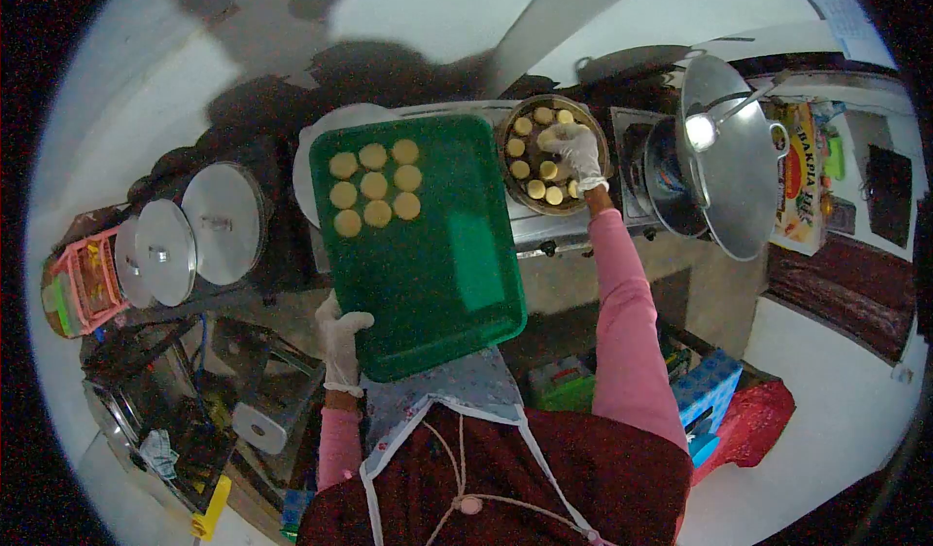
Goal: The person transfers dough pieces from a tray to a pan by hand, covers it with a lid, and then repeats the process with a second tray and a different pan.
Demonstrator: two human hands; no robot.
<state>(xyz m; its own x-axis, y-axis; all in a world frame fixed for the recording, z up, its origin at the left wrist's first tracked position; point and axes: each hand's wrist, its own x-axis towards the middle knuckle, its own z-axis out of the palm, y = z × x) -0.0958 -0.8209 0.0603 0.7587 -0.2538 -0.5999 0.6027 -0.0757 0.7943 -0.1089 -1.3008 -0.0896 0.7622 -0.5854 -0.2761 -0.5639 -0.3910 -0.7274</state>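
Note:
My left hand (344, 344), in a white glove, grips the lower left edge of a green tray (418, 293). Several round pale cakes (374, 185) lie in rows at the tray's upper left. My right hand (575, 149), also gloved, is over a round pan (525, 187) on the stove, its fingers closed together among small round pieces (554, 195) set around the pan. Whether a piece is between those fingers is hidden.
A large metal wok (734, 157) stands at the right of the stove (544, 235). Metal lids (222, 223) and a pink basket (95, 279) are at the left. A yellow and red box (801, 176) is far right, a blue box (708, 387) below.

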